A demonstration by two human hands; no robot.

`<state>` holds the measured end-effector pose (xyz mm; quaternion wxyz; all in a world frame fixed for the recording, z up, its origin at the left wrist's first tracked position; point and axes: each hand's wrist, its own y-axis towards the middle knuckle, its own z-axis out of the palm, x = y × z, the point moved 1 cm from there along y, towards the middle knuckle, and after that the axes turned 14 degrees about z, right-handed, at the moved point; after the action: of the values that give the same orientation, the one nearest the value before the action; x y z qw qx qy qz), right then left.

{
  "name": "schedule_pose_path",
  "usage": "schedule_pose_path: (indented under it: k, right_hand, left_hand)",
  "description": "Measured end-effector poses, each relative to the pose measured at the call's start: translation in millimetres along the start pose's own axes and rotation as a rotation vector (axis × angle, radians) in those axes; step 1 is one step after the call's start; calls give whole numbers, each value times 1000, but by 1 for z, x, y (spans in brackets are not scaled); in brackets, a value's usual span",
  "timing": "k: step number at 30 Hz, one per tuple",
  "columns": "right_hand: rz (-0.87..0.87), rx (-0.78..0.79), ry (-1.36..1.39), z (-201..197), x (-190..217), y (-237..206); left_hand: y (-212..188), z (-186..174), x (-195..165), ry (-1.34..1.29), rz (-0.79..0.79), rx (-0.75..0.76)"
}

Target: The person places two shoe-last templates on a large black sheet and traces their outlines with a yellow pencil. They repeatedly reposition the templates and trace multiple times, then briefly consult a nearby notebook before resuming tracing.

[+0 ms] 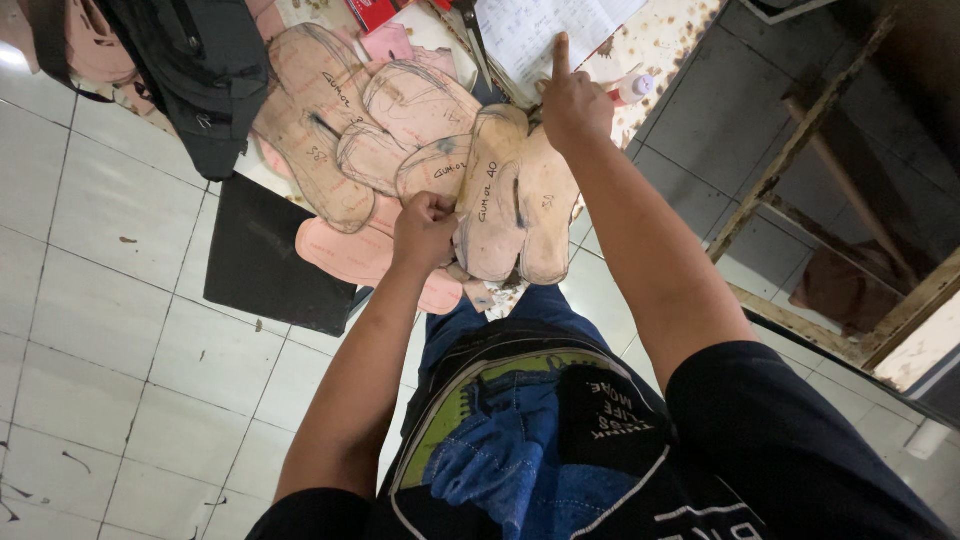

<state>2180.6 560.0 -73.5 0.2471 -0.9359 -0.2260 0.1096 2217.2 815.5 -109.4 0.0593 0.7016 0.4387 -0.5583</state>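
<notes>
Pinching the edge of a tan cardboard shoe-sole pattern (497,200), the left hand (424,230) has its fingers curled tight around that edge. More sole-shaped patterns (330,120), tan and pink, fan out to the left of the held one, overlapping on a worn table (665,35). Above the held pattern, the right hand (572,100) is mostly fisted, its index finger stretched straight and pressed onto a sheet of paper (540,30). A black board (265,255) lies left of the held pattern, below the fan.

Pale tiled floor (110,330), black mat (265,260) lying on it, wooden frame (800,150) at right
</notes>
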Motion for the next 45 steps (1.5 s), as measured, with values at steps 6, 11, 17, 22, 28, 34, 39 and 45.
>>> schedule_pose_path:
  k: [6,11,17,22,28,34,39,45]
  right_hand:
    - [-7,-40,35,1,-1,-1]
    - [-101,-69,65,8,-7,1]
    - [-332,-147,-36,12,-12,-3]
    - [-266,-44,43,8,-14,-2]
    - [-200,-15,208,11,-18,-1]
    - [-109,97,316,10,-22,-3]
    - [-93,104,362,6,-20,-9]
    - [-164,63,330,9,-21,-6]
  left_hand:
    - [0,0,-3,-47,-5,-1]
    - [-1,1,0,-12,39,-14]
    - [-5,-1,3,12,31,-10]
    - [-5,-1,1,-2,37,-15]
    - [-6,1,1,-57,8,-22]
    - [-7,1,4,-39,-4,-14]
    - [-6,1,3,-40,-21,-12]
    - [-7,-2,0,-40,-20,-2]
